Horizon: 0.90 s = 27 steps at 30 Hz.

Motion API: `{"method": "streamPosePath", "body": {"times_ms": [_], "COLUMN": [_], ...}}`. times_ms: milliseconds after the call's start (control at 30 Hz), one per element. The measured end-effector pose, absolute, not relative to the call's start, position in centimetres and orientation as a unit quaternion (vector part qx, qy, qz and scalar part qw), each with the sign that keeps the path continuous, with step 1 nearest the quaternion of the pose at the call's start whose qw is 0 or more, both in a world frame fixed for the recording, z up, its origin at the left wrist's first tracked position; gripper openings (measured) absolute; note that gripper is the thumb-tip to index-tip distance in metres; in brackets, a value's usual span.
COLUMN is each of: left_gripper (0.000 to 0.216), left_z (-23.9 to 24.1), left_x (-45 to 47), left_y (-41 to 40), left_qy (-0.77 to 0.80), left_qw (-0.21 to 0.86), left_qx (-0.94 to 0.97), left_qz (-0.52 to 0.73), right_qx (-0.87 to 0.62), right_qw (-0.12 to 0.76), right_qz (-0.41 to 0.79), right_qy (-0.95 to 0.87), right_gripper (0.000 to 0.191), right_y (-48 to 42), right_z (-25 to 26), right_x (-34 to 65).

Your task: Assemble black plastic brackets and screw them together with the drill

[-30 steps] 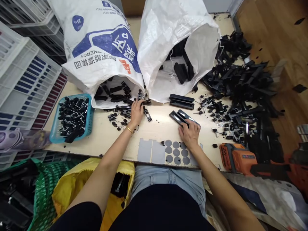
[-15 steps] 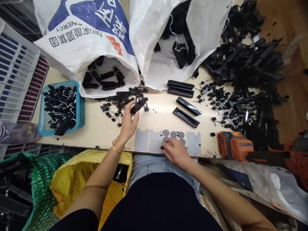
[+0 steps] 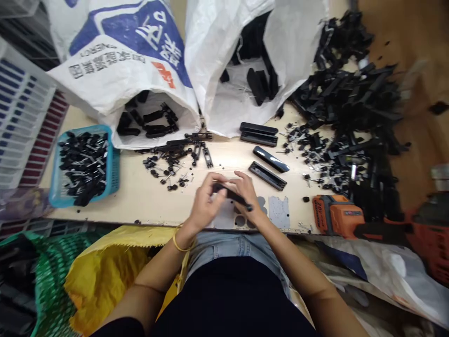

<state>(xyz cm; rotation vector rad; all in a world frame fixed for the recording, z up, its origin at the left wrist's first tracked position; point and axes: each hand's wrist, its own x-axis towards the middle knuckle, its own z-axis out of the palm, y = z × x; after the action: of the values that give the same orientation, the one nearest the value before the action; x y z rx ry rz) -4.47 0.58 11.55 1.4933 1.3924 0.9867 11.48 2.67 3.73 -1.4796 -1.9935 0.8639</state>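
Two hands have come together since half a second ago: then the left hand (image 3: pixel 205 206) lifted a black piece (image 3: pixel 231 194) over the scattered clips while the right hand (image 3: pixel 247 196) lay flat on the grey sheet (image 3: pixel 278 211); now both meet just above that sheet at the near edge of the counter (image 3: pixel 140 201). The black piece lies slantwise between them, the left hand's fingers curled round its left end and the right hand's fingertips pinching its right end, so each hand is closed on it. A gold bangle (image 3: pixel 180 243) sits on the left wrist. Right of the grey sheet rests an orange drill (image 3: pixel 336 216). Just beyond the sheet lie two loose black bars (image 3: pixel 267 176), and farther still a stacked pair (image 3: pixel 257 132). Left of the sheet and beyond it, small black clips (image 3: pixel 171 159) are strewn about. Far left of the sheet a blue basket (image 3: pixel 114 164) is heaped with black pins. Beyond the sheet, two white sacks gape: the printed sack (image 3: pixel 140 56) holds black clips, the plain sack (image 3: pixel 217 47) holds longer black bars. Far right of the sheet spreads a black heap (image 3: pixel 351 117).
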Motion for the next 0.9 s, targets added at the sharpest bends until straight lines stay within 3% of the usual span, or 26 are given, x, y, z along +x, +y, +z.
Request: {"method": "streamPosePath", "body": {"times_ms": [133,267,367,467,567,733,900], "left_gripper": [0.015,0.042,0.058,0.049,0.058,0.062,0.053], "left_z": [8.3,5.8,5.1,4.3,3.0,1.2,0.8], "left_x": [-5.4,-3.3,-4.3,-9.8,-16.8,-21.0,-15.8], "left_y": [3.0,3.8,3.3,2.9,2.7,3.4,3.8], "left_qy": [0.639,0.67,0.664,0.725,0.799,0.818,0.814], "left_qw": [0.384,0.293,0.263,0.124,0.013,0.068,0.065], "left_qx": [0.636,0.678,0.686,0.631,0.548,0.538,0.531], "left_qz": [0.201,0.07,0.141,0.247,0.247,0.19,0.227], "right_qx": [-0.632,-0.643,-0.622,-0.631,-0.723,-0.9,-0.882], "right_qw": [0.223,0.173,0.205,0.276,0.303,0.235,0.23], "right_qz": [0.086,0.084,0.092,0.059,0.0,0.009,0.003], "right_qy": [-0.737,-0.741,-0.75,-0.723,-0.621,-0.367,-0.41], "right_gripper": [0.028,0.036,0.033,0.034,0.041,0.06,0.062], "right_y": [3.8,6.6,8.6,9.1,9.1,11.6,12.1], "right_z": [3.6,2.5,2.2,2.7,2.9,0.9,-0.2], "right_x": [17.6,18.9,18.4,20.3,25.0,30.4,28.9]}}
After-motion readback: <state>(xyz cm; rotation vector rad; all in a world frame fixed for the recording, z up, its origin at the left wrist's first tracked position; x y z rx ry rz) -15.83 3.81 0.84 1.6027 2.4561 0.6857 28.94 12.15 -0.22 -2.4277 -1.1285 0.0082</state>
